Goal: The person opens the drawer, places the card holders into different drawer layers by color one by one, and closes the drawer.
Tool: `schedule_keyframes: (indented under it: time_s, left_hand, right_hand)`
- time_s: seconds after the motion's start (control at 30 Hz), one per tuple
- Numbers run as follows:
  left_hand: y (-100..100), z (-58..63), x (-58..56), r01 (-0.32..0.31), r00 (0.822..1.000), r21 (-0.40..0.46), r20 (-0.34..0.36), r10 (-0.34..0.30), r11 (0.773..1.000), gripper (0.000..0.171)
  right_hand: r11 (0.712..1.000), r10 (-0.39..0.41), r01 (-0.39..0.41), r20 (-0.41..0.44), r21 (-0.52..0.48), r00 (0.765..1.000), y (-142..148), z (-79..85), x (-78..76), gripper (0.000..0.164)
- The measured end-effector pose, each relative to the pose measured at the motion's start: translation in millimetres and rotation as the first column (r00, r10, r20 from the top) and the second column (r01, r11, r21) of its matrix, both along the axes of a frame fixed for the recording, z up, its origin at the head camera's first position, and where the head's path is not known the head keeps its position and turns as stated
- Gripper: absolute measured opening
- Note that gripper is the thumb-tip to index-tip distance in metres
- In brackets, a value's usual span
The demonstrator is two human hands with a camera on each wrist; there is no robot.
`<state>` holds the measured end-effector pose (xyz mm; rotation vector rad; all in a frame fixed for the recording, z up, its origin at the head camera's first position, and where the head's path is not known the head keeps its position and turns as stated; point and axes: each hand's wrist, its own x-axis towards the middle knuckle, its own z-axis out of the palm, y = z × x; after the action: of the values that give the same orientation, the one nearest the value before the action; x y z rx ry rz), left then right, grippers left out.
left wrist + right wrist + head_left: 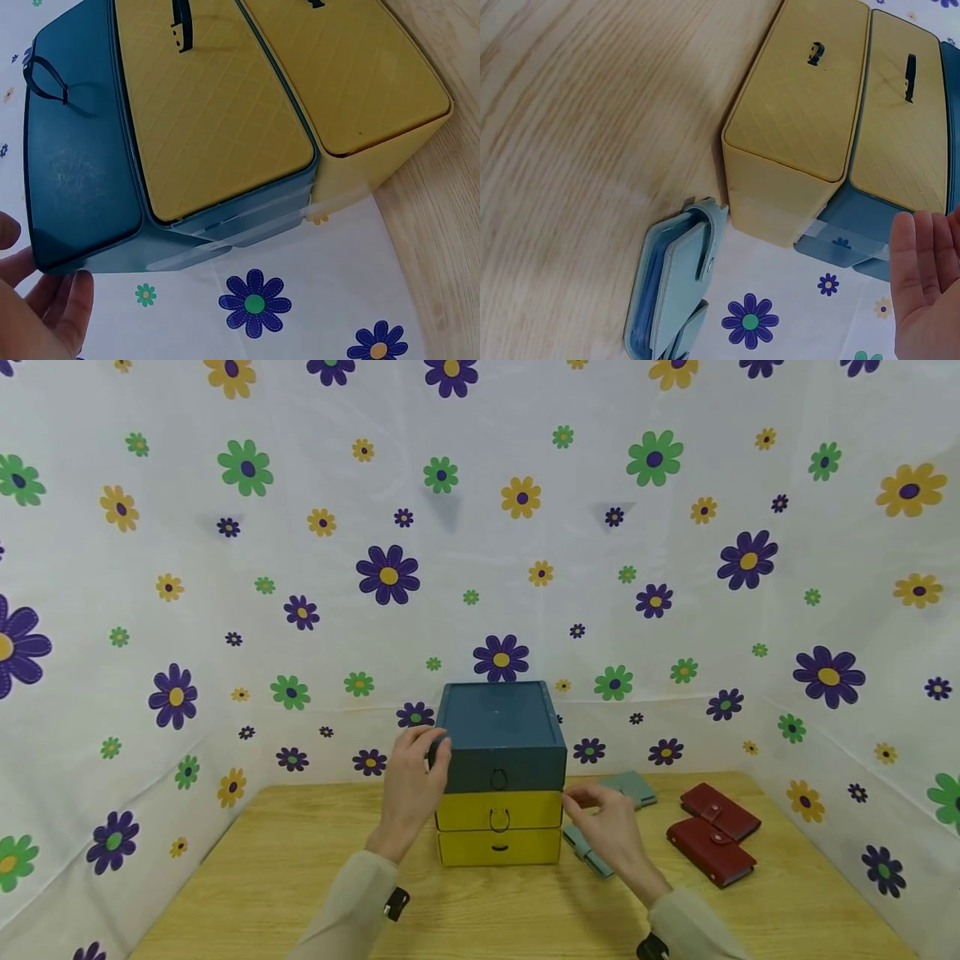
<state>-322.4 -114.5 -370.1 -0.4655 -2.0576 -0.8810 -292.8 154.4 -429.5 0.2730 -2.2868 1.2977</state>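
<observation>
A stack of three drawers stands on the table: a dark blue top drawer [468, 770], a yellow-fronted middle drawer [461, 811] and a yellow bottom drawer [462, 848]. Dark loop handles show on the fronts. My left hand [415, 781] is at the top drawer's left side; in the left wrist view its fingers [73, 311] touch the side near the front corner, thumb apart from them. On the other side, my right hand [609, 831] is held beside the middle drawer, and the right wrist view shows its fingers [906, 255] straight and together at the stack's side.
Pale teal notebooks, one nearer [588, 852] and one farther back [632, 788], lie right of the stack. Two red notebooks with strap closures, a front one [708, 852] and a back one [723, 810], lie farther right. A flower-patterned white cloth [315, 635] encloses the wooden table [315, 835].
</observation>
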Motion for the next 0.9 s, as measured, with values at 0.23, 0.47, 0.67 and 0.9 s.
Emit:
schedule_keyframes:
  time_s: [0.23, 0.47, 0.67, 0.9]
  left_hand:
    - [-9, 3.7, -5.3, 0.05, 0.993, 0.011, 0.106, -0.051, 0.999, 0.025]
    - [-16, 11.0, -6.5, 0.101, 0.949, 0.092, 0.291, -0.124, 0.991, 0.029]
    - [-21, 13.3, -7.1, 0.116, 0.896, 0.125, 0.415, -0.158, 0.985, 0.034]
    - [-26, 16.3, -9.6, 0.123, 0.88, 0.117, 0.446, -0.163, 0.985, 0.036]
  right_hand:
    - [0.999, 0.041, -0.042, 0.022, 0.029, 0.999, -6, -2.5, 2.3, 0.008]
    - [0.994, 0.08, -0.083, 0.049, 0.064, 0.996, -16, -6.9, -0.8, 0.008]
    - [0.981, 0.133, -0.141, 0.066, 0.132, 0.989, -29, -8.5, -1.0, 0.007]
    - [0.945, 0.227, -0.238, 0.073, 0.225, 0.971, -42, -11.2, -0.4, 0.014]
